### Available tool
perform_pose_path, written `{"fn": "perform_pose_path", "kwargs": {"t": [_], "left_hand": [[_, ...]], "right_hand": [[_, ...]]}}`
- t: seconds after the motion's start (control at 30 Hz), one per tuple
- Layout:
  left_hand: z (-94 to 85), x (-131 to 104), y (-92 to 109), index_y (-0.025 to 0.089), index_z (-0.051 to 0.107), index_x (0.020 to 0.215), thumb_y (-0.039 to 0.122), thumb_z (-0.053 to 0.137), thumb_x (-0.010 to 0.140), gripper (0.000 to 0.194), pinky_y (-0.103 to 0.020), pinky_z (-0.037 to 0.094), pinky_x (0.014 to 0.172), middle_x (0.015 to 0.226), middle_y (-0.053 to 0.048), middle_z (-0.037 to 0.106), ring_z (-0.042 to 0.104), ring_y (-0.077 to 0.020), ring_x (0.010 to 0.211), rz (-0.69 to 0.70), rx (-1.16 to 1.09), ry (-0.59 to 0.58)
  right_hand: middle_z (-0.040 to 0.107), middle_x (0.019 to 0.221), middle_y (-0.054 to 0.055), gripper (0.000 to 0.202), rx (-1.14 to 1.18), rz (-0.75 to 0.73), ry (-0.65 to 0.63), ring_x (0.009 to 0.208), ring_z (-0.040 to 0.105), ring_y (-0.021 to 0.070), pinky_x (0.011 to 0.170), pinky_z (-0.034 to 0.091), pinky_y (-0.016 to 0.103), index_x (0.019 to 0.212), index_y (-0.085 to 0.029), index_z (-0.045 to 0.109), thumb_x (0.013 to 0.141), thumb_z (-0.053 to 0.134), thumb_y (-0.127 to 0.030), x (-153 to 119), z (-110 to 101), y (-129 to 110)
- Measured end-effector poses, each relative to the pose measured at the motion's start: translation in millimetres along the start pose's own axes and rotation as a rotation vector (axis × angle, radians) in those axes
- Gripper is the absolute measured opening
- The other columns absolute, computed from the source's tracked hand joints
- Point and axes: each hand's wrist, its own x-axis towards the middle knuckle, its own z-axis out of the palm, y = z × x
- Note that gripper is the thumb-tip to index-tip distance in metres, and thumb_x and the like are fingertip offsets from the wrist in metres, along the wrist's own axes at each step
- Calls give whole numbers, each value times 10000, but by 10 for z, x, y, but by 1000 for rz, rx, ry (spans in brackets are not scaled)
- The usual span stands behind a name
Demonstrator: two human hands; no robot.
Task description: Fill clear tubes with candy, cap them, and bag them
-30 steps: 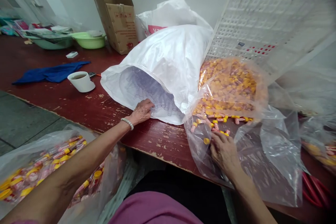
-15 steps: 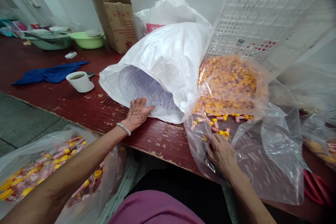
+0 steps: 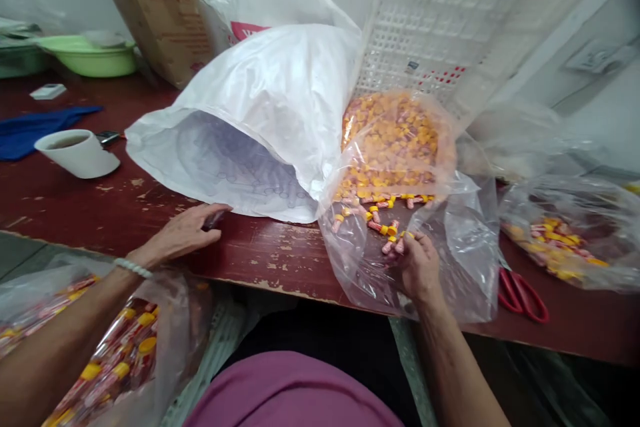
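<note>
My left hand [image 3: 193,230], with a beaded bracelet at the wrist, holds a small clear tube [image 3: 214,219] between thumb and fingers, just below the mouth of a large white sack [image 3: 280,107]. Clear tubes lie inside that sack. At the right, my right hand [image 3: 419,260] pinches a small yellow-capped tube with pink-and-white contents [image 3: 399,245] at the mouth of a clear plastic bag [image 3: 465,233]. Many more yellow-capped tubes [image 3: 395,140] fill this bag, and a few lie loose near its opening.
A white cup [image 3: 83,157] with dark liquid, a blue cloth [image 3: 40,127] and a green basin [image 3: 93,57] are at the left. Red scissors [image 3: 523,293] lie right. A bag of larger filled tubes [image 3: 107,367] is below left. Behind stand a carton [image 3: 170,20] and white crate [image 3: 430,20].
The view has shifted right. My left hand has drawn back from the sack's mouth with a clear tube. My right hand has lifted slightly and its fingertips now show around a yellow-capped tube.
</note>
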Motion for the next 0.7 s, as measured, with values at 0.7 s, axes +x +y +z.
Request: {"fn": "perform_pose_path", "kwargs": {"t": [0.7], "left_hand": [[199,604,518,160,602,980,134,438,774,264,-406,373,904,1017,-126,625,527,-268,1010,181,229,185]], "right_hand": [[640,599,18,166,-687,54,-104,580,583,180,563,404,281,677,-193,584,653,589,-358,147,-147,60]]}}
